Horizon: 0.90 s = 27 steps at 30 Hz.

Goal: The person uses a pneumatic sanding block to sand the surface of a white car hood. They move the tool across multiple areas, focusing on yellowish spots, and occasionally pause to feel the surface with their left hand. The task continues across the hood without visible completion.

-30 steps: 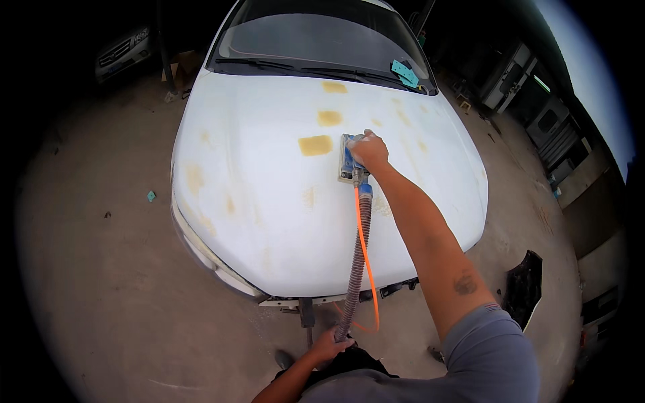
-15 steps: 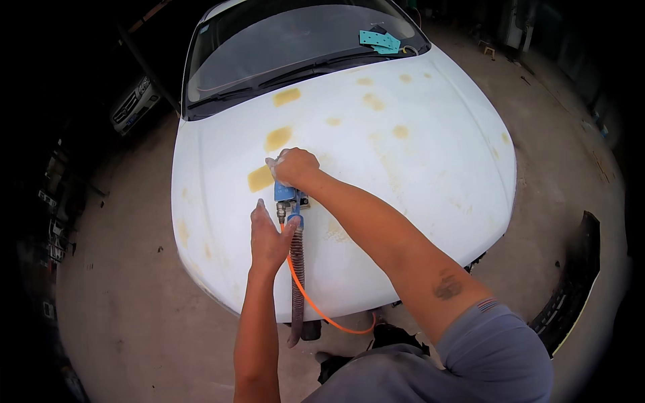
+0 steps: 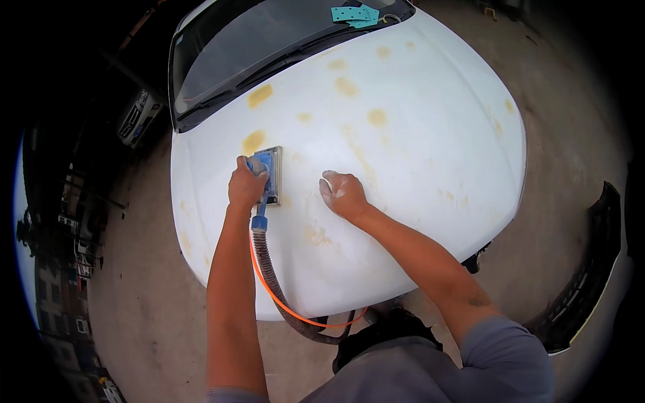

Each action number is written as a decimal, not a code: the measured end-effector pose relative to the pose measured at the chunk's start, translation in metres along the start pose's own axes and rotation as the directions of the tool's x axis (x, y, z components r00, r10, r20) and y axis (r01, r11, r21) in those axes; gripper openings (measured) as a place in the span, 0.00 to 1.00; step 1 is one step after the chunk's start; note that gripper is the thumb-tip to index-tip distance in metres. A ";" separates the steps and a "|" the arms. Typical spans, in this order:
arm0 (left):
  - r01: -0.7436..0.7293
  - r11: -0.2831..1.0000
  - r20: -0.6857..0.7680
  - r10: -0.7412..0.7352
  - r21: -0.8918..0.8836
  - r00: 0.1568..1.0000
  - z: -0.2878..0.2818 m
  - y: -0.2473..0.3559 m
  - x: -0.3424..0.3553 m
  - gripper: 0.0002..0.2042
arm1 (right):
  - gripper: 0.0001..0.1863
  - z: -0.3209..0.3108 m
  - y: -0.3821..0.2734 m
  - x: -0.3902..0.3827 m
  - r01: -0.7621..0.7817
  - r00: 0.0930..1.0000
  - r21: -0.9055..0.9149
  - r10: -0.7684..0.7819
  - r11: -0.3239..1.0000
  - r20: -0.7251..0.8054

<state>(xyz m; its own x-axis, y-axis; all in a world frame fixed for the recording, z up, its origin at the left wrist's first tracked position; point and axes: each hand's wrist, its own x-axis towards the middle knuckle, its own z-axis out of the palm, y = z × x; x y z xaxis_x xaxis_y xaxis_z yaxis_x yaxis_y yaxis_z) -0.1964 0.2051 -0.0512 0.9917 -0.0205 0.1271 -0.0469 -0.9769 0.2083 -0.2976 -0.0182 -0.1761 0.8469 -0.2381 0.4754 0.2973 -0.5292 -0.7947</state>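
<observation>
My left hand (image 3: 246, 184) grips a blue rectangular pad sander (image 3: 271, 169) by its grey-topped body. The sander rests on the white car hood (image 3: 416, 161), just below a yellow patch (image 3: 254, 142). From its rear runs a ribbed dust hose (image 3: 267, 269), with an orange air hose (image 3: 279, 301) alongside. To the right of the sander, my right hand (image 3: 345, 195) is closed over the hood, apart from the tool. Pale dust coats its curled fingers, and nothing shows in them.
More yellow patches (image 3: 376, 117) dot the hood. Turquoise perforated sanding sheets (image 3: 356, 15) lie at the base of the windshield (image 3: 248, 54). A black curved car part (image 3: 584, 275) sits on the floor at right. Another car (image 3: 140, 117) stands at far left.
My right hand has let go of the sander and moved right and lower. My left hand, formerly open beside the hose, now holds the sander. The view has shifted and turned slightly.
</observation>
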 end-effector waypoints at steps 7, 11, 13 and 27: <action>0.076 0.997 -0.036 -0.076 -0.010 0.996 -0.009 -0.020 0.017 0.35 | 0.06 -0.223 0.118 -0.073 -0.036 0.924 -0.388 -0.117 0.921 -0.364; 0.023 0.999 -0.012 -0.024 -0.027 1.000 -0.006 -0.009 -0.016 0.35 | 0.09 -0.249 0.151 -0.081 0.075 0.846 -0.563 -0.351 0.823 -0.401; -0.038 0.999 0.005 0.038 0.004 0.999 0.003 0.000 -0.040 0.35 | 0.10 -0.246 0.154 -0.082 -0.044 0.935 -0.570 -0.168 0.821 -0.314; 0.008 1.000 0.120 -0.011 0.025 0.993 0.000 0.002 -0.124 0.32 | 0.03 -0.264 0.149 -0.083 -0.005 0.937 -0.348 -0.117 0.937 -0.329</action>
<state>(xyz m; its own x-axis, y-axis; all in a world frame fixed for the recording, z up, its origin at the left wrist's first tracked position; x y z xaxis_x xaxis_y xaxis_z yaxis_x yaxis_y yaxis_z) -0.3199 0.2058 -0.0667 0.9994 -0.0353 0.0071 -0.0360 -0.9820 0.1853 -0.4401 -0.2919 -0.2346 0.6136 -0.4294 0.6627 0.1208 -0.7783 -0.6161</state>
